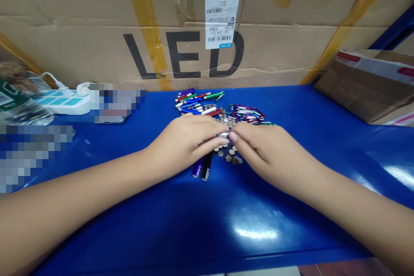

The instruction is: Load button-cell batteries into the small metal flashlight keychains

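Note:
My left hand (pixel 187 136) pinches a small silver-coloured mini flashlight (pixel 223 135), mostly covered by the fingers. My right hand (pixel 263 144) meets it from the other side, thumb and fingers closed at the flashlight's right end. Round silvery button cells (pixel 232 152) lie scattered on the blue table (pixel 168 224) beneath and behind the fingertips. Under my left hand, a purple mini flashlight (pixel 197 168) and a black one (pixel 206 169) lie side by side, their upper parts hidden.
Several coloured mini flashlights (pixel 190 102) are heaped behind my left hand. Beyond my right hand sits a pile of carabiner clips (pixel 247 113). A power strip (pixel 69 102), a phone (pixel 113 105) and a plastic bottle (pixel 22 105) stand left. Cardboard boxes (pixel 278 47) line the back and right (pixel 365 82).

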Action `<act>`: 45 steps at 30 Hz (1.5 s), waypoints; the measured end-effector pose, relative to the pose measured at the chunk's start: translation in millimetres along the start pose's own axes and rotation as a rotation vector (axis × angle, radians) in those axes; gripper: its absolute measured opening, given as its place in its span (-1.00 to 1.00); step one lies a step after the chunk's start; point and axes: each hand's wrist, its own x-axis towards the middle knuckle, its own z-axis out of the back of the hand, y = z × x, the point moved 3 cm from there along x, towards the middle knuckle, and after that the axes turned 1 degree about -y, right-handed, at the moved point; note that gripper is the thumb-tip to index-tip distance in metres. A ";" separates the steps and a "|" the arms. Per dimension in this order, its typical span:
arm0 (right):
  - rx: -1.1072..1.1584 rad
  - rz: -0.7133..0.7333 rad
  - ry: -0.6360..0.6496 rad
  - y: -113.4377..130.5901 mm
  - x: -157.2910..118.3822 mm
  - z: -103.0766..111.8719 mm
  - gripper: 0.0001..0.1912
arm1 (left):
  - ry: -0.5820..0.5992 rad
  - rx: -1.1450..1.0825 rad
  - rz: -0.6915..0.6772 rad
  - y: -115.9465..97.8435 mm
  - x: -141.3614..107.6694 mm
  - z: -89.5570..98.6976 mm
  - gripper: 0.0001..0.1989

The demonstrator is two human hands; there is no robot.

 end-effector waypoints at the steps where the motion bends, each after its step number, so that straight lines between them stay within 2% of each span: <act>1: 0.174 -0.070 0.024 -0.5 1.3 -2.1 -0.69 | -0.014 0.054 -0.021 -0.7 -0.3 1.1 -0.75; 3: 0.474 -0.184 0.084 -0.6 3.4 -5.0 -0.62 | -0.034 0.135 -0.047 -1.7 0.0 4.2 -0.73; 5: 0.574 -0.220 0.110 -0.3 4.4 -3.8 -0.59 | -0.030 0.143 -0.043 -1.9 1.5 7.3 -0.72; 7: 0.400 -0.162 0.058 -0.9 3.8 2.0 -0.62 | 0.003 0.083 -0.013 -1.5 3.8 9.4 -0.72; 11: -0.163 0.057 -0.070 -3.8 -1.7 10.8 -0.71 | 0.063 -0.059 0.063 -1.1 7.0 10.3 -0.76; 14: -0.392 0.229 -0.092 -4.4 -5.1 11.2 -0.74 | 0.074 -0.092 0.079 -1.9 7.4 10.2 -0.78; 18: -0.587 0.361 -0.095 -0.5 -5.3 12.5 -0.75 | 0.086 -0.093 0.070 -2.0 6.6 8.6 -0.79; 25: -0.636 0.349 -0.064 2.5 -2.8 15.4 -0.74 | 0.062 -0.095 0.034 -2.9 6.5 7.6 -0.81; 28: -0.572 0.333 -0.084 1.2 -2.7 14.5 -0.76 | 0.063 -0.101 0.047 -3.1 6.5 7.9 -0.81; 30: -0.387 0.247 -0.066 -0.2 -1.1 11.4 -0.76 | 0.058 -0.074 0.039 -2.5 5.4 7.5 -0.79; 35: 0.553 -0.182 0.120 -4.7 5.2 -5.4 -0.62 | 0.003 0.153 -0.031 0.0 0.1 6.6 -0.71; 37: 0.765 -0.266 0.163 -5.1 6.4 -9.6 -0.63 | -0.007 0.215 -0.051 0.3 -1.1 6.4 -0.70; 41: 0.808 -0.285 0.180 -7.5 6.3 -10.9 -0.63 | -0.011 0.206 -0.076 -0.8 -1.2 4.9 -0.73; 45: 0.521 -0.172 0.109 -8.4 4.7 0.3 -0.60 | 0.010 0.149 -0.014 1.1 0.6 4.4 -0.72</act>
